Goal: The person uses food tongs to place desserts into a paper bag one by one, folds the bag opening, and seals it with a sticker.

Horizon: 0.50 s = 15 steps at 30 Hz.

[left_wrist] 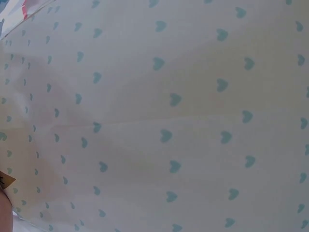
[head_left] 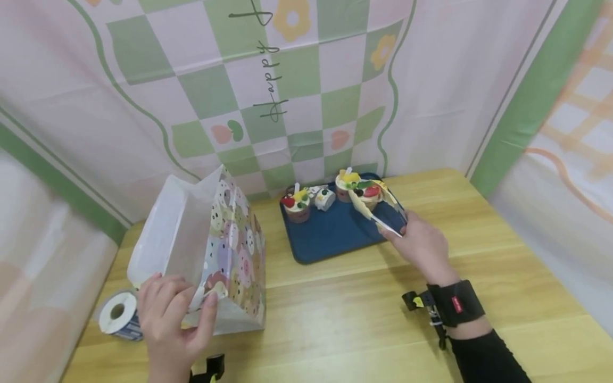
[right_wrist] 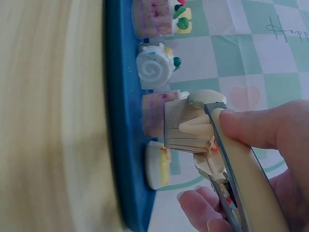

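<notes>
My right hand [head_left: 421,247] grips a pair of cream-handled tongs [right_wrist: 246,174] over the right part of a blue tray [head_left: 325,242]. Between the tong tips sits a small toy cake [right_wrist: 181,125] with a ridged beige side and fruit on top, raised above the tray. Beneath and beside it on the tray are a left fruit-topped cake cup [head_left: 298,213], a white swirl roll [head_left: 324,199] and another cake cup [head_left: 342,194]. My left hand [head_left: 170,319] pinches the near rim of an upright paper bag [head_left: 239,260], whose mouth gapes open. Its heart-printed side fills the left wrist view.
A roll of labels [head_left: 117,314] stands left of the bag, by my left hand. The wooden table [head_left: 325,314] ends against a checked cloth backdrop [head_left: 297,80] behind the tray. A white and yellow cake piece [right_wrist: 157,164] lies at the tray's end.
</notes>
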### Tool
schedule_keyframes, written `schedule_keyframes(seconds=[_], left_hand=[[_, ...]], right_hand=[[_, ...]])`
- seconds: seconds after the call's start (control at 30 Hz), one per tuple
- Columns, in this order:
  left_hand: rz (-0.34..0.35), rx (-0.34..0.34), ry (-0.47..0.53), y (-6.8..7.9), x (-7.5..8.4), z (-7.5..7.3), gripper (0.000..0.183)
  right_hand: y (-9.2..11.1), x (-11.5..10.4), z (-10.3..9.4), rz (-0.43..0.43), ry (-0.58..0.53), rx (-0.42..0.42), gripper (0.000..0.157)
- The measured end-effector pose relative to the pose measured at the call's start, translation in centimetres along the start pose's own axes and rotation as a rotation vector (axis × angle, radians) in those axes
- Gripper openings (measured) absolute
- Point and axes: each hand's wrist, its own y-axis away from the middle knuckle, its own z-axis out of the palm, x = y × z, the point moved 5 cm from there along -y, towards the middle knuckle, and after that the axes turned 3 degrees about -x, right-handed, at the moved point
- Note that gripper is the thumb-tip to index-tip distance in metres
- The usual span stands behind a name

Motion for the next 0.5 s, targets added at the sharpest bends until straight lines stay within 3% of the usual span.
schedule_keyframes(seconds=[0.5], left_hand=[[0.002, 0.006, 0.000, -0.2, 0.2, 0.0, 0.055]], right_hand=[[0.3, -2.4, -2.3, -0.087, 0.031, 0.064, 0.064]])
